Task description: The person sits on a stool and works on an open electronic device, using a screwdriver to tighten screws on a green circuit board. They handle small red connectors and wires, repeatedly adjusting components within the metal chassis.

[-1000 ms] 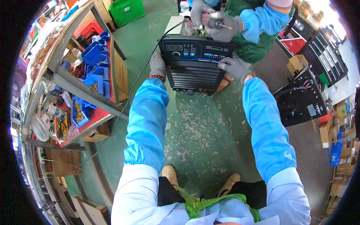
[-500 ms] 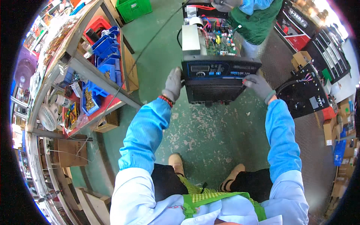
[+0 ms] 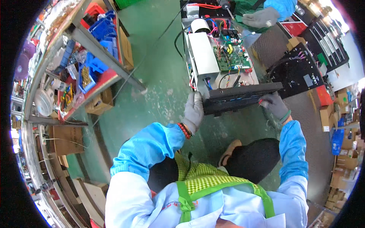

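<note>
While an opened electrical unit (image 3: 218, 57) lies on the green floor (image 3: 159, 76), its lid off, a white metal box (image 3: 203, 53), a green circuit board (image 3: 230, 57) and coloured wires show inside. Its black front panel (image 3: 241, 98) faces the person at the near end. To the left stands a metal shelf rack (image 3: 81, 57) with blue parts bins (image 3: 100, 28) and a red shelf board; cardboard boxes (image 3: 100, 102) sit under it on the floor. To the right lies a black casing cover (image 3: 294, 72), with brown cartons (image 3: 342, 98) beyond. At the unit's far end, another person's gloved hand (image 3: 262, 17) holds a screwdriver (image 3: 228, 7). The left hand (image 3: 194, 110), grey-gloved, arm in a blue sleeve, is clasped on the panel's left end. The right hand (image 3: 274, 106), also gloved, pinches its right end.
</note>
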### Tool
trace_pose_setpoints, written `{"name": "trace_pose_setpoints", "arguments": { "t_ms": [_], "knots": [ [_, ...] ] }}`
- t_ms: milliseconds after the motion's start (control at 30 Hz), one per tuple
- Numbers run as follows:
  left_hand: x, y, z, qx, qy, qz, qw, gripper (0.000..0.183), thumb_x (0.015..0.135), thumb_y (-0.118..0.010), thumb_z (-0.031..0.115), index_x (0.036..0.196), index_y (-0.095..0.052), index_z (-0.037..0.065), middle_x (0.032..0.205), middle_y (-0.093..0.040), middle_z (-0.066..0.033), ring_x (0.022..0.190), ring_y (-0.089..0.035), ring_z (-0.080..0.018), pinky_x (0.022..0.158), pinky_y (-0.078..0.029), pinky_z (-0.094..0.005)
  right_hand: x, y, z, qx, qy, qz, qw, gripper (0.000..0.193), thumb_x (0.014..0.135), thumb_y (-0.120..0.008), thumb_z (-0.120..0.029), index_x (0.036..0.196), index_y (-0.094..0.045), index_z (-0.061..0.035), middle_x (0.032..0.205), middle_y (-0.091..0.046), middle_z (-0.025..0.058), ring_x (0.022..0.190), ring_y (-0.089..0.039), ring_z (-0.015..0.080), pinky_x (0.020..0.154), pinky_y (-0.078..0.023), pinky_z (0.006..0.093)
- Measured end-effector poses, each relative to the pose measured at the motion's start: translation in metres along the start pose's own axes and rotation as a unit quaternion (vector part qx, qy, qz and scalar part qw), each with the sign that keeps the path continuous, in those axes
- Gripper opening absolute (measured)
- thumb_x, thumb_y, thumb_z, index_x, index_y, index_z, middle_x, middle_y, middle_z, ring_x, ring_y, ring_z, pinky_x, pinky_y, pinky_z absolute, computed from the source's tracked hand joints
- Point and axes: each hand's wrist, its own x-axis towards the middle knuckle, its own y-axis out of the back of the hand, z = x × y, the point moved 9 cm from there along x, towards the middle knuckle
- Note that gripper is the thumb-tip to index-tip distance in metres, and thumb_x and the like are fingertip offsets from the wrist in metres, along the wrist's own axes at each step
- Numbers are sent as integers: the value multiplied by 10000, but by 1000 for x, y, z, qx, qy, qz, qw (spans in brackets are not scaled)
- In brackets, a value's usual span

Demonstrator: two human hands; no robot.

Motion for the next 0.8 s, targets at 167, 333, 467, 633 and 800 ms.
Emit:
{"name": "trace_pose_setpoints", "arguments": {
  "t_ms": [167,333,467,633,800],
  "knots": [
    [-81,-11,3,-62,67,-17,996,389,1003,-371,383,979,-570,49,866,-611,-143,771,-567,-290,731,-442,-395,-60,-5,12,-24,30,-43,998,342,791,-682,-133,1102,-605,-14,1162,-566,140,1079,-549,300,961,-408,378],
    [-119,-22,12,-97,35,-51,993,359,1008,-386,344,940,-560,38,760,-598,-126,659,-575,-261,640,-461,-376,-117,-19,69,271,-83,-33,958,582,801,-618,40,1332,-394,-45,1257,-493,75,1199,-463,207,1016,-376,342],
    [-140,-31,18,-157,4,-71,985,347,1008,-382,315,961,-550,15,795,-603,-140,696,-586,-295,664,-457,-397,-154,-11,75,230,-79,-4,970,580,842,-572,50,1372,-360,-58,1320,-471,73,1262,-421,198,1057,-349,335],
    [-157,-43,11,-180,10,-159,971,297,1005,-385,274,1035,-521,12,847,-577,-142,749,-568,-261,694,-445,-366,-203,-15,125,300,-140,-64,941,490,941,-437,-44,1416,-318,-64,1426,-408,77,1303,-395,226,1101,-311,362],
    [-159,-48,11,-222,4,-227,948,343,1005,-387,323,999,-517,5,815,-566,-91,731,-550,-196,672,-443,-340,-223,1,124,192,-162,-7,968,436,926,-467,-30,1355,-387,-40,1380,-443,98,1260,-421,222,1075,-330,339]
  ]
}}
